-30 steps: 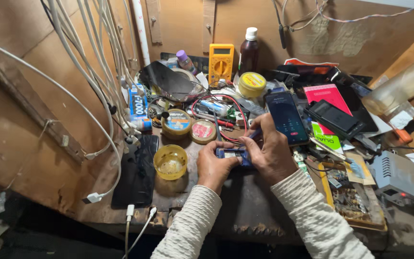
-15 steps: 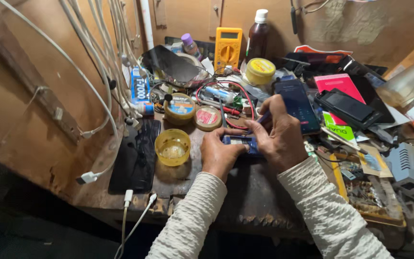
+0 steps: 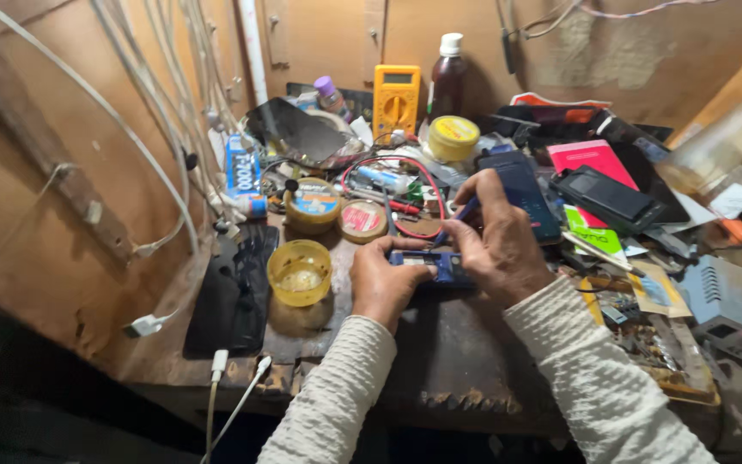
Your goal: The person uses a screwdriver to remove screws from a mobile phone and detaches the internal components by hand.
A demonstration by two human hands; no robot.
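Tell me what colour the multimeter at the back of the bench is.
The multimeter is yellow, seen in the head view.

Desk: we see a dark, worn wooden desk (image 3: 440, 361) with a chipped front edge, crowded toward the back.
Left side: we find a black phone (image 3: 235, 290) lying flat, with a yellow translucent cup (image 3: 300, 272) just beside it.
Middle: a small blue device (image 3: 429, 265) lies on the bare wood; behind it we see two round tins (image 3: 362, 221) and red wire.
Back: we make out a yellow multimeter (image 3: 396, 100), a dark bottle (image 3: 447, 77) and a yellow-lidded jar (image 3: 453, 137).
Right side: a pink booklet (image 3: 594, 159), a black phone case (image 3: 609, 196), a grey box (image 3: 734, 305) and a circuit board (image 3: 646, 339).
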